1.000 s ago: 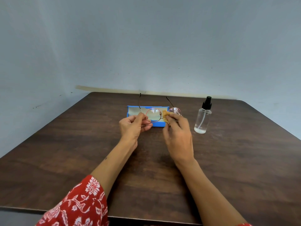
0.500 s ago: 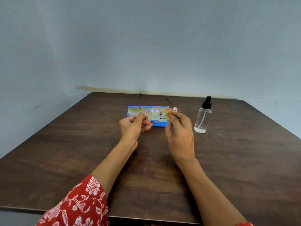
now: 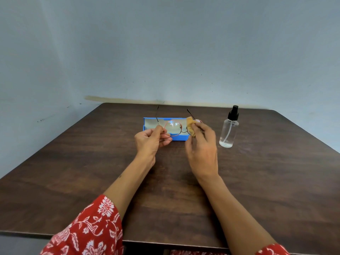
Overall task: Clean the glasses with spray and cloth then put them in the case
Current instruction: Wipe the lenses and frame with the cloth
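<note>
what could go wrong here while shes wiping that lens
1. The left hand pinches the glasses only at one corner, so pressure from the cloth in the right hand could twist the thin frame.
2. The spray bottle stands upright just beside the right hand; a wide wiping stroke might knock it over.

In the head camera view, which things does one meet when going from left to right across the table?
Left hand → glasses, held in front of the blue case → yellow cloth in the right hand → spray bottle.
</note>
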Demonstrator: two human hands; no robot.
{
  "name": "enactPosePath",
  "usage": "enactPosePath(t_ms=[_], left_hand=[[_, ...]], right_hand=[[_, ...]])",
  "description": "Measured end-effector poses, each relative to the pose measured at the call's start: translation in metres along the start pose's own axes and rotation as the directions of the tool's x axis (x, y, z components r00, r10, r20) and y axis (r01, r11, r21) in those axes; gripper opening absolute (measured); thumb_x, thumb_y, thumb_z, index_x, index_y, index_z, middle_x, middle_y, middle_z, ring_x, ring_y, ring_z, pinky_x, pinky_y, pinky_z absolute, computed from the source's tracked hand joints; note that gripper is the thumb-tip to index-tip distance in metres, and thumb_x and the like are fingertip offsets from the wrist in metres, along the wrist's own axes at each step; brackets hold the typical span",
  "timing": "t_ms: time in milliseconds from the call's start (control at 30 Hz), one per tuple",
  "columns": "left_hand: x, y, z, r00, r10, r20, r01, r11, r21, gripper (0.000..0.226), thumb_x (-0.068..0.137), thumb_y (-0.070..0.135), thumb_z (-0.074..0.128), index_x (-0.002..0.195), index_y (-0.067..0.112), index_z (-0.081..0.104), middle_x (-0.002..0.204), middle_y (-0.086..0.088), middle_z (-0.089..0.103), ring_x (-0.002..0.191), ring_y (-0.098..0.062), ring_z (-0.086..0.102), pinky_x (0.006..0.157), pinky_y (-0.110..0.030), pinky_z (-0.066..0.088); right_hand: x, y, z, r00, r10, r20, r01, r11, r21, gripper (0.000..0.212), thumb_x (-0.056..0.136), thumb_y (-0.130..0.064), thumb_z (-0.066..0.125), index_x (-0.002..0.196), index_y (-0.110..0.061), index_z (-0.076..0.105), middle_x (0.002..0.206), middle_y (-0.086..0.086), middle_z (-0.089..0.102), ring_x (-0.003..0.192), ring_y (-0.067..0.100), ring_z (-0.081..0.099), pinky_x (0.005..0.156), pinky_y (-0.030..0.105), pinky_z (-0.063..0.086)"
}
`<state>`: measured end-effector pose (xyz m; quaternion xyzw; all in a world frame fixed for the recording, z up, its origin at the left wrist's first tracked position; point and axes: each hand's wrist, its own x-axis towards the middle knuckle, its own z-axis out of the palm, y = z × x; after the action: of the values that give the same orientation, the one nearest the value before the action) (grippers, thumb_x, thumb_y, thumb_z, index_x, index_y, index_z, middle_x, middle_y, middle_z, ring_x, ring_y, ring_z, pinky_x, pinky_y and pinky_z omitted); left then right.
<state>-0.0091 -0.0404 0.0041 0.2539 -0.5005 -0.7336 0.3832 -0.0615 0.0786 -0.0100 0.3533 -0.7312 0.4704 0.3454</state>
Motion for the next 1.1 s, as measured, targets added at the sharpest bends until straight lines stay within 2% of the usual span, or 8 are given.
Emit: enactPosePath(t_ms=[167, 433, 567, 633, 733, 833, 900, 1100], left_hand=[[-0.001, 0.000, 0.001, 1.000, -0.009, 0.002, 0.009, 1.000, 0.012, 0.013, 0.081, 0.004, 0.060, 0.072, 0.000, 0.068, 0.053, -0.008, 0.066, 0.050, -0.016, 0.066, 0.049, -0.020, 0.055], [-0.001, 0.000, 0.000, 1.000, 0.000, -0.011, 0.000, 1.000, -0.001, 0.014, 0.081, 0.003, 0.058, 0.070, 0.000, 0.066, 0.050, -0.007, 0.065, 0.047, -0.015, 0.064, 0.048, -0.020, 0.054], [-0.001, 0.001, 0.000, 1.000, 0.001, -0.007, -0.001, 1.000, 0.004, 0.015, 0.081, 0.003, 0.058, 0.069, 0.001, 0.067, 0.050, -0.007, 0.065, 0.047, -0.015, 0.065, 0.047, -0.019, 0.053], [-0.001, 0.001, 0.000, 1.000, -0.005, -0.004, 0.005, 1.000, 0.006, 0.015, 0.081, 0.003, 0.058, 0.069, 0.001, 0.067, 0.050, -0.007, 0.065, 0.047, -0.015, 0.065, 0.048, -0.019, 0.054], [0.000, 0.000, 0.001, 1.000, -0.002, 0.000, 0.002, 1.000, 0.006, 0.016, 0.081, 0.003, 0.057, 0.068, 0.001, 0.066, 0.049, -0.007, 0.065, 0.047, -0.015, 0.065, 0.047, -0.019, 0.054], [0.000, -0.002, 0.001, 1.000, 0.005, 0.001, -0.005, 1.000, 0.009, 0.016, 0.081, 0.003, 0.056, 0.068, 0.001, 0.066, 0.049, -0.006, 0.064, 0.047, -0.015, 0.065, 0.047, -0.019, 0.053], [0.000, -0.002, 0.000, 1.000, 0.004, -0.003, -0.004, 1.000, 0.011, 0.016, 0.081, 0.003, 0.056, 0.068, 0.001, 0.066, 0.049, -0.006, 0.064, 0.047, -0.016, 0.065, 0.047, -0.019, 0.053], [0.002, -0.002, 0.000, 1.000, -0.010, 0.002, 0.010, 1.000, 0.015, 0.015, 0.081, 0.004, 0.058, 0.069, 0.001, 0.067, 0.051, -0.007, 0.065, 0.049, -0.016, 0.066, 0.048, -0.020, 0.054]], right_hand=[[0.004, 0.011, -0.003, 0.983, 0.172, -0.068, -0.169, 0.985, 0.046, 0.038, 0.084, 0.008, 0.055, 0.122, 0.005, 0.057, 0.123, 0.020, 0.051, 0.113, 0.030, 0.052, 0.096, 0.018, 0.035], [-0.003, 0.005, 0.005, 0.997, -0.047, 0.059, 0.046, 0.999, 0.012, 0.034, 0.075, 0.012, 0.064, 0.108, 0.006, 0.066, 0.109, 0.019, 0.062, 0.101, 0.032, 0.060, 0.094, 0.017, 0.035], [0.004, 0.016, 0.000, 0.984, 0.175, -0.047, -0.169, 0.981, 0.098, 0.032, 0.084, 0.006, 0.057, 0.116, 0.003, 0.062, 0.118, 0.017, 0.056, 0.108, 0.026, 0.056, 0.096, 0.014, 0.035], [0.005, 0.018, -0.001, 0.975, 0.211, -0.067, -0.204, 0.974, 0.099, 0.033, 0.085, 0.005, 0.056, 0.118, 0.003, 0.061, 0.120, 0.017, 0.055, 0.110, 0.026, 0.055, 0.096, 0.014, 0.035], [0.002, 0.011, 0.001, 0.994, 0.105, -0.033, -0.103, 0.992, 0.069, 0.031, 0.082, 0.004, 0.061, 0.113, 0.005, 0.064, 0.116, 0.018, 0.057, 0.108, 0.027, 0.057, 0.096, 0.011, 0.034], [-0.002, 0.003, 0.006, 0.999, -0.039, 0.025, 0.038, 0.999, 0.039, 0.026, 0.078, 0.005, 0.067, 0.104, 0.005, 0.068, 0.105, 0.018, 0.064, 0.099, 0.031, 0.061, 0.093, 0.016, 0.038], [-0.002, 0.004, 0.007, 0.998, -0.049, 0.025, 0.048, 0.998, 0.044, 0.025, 0.079, 0.006, 0.066, 0.104, 0.005, 0.068, 0.105, 0.018, 0.064, 0.098, 0.031, 0.061, 0.092, 0.019, 0.039], [0.004, 0.018, 0.000, 0.973, 0.216, -0.084, -0.208, 0.974, 0.089, 0.029, 0.089, 0.000, 0.055, 0.117, 0.003, 0.061, 0.119, 0.018, 0.055, 0.108, 0.026, 0.055, 0.094, 0.015, 0.036]])
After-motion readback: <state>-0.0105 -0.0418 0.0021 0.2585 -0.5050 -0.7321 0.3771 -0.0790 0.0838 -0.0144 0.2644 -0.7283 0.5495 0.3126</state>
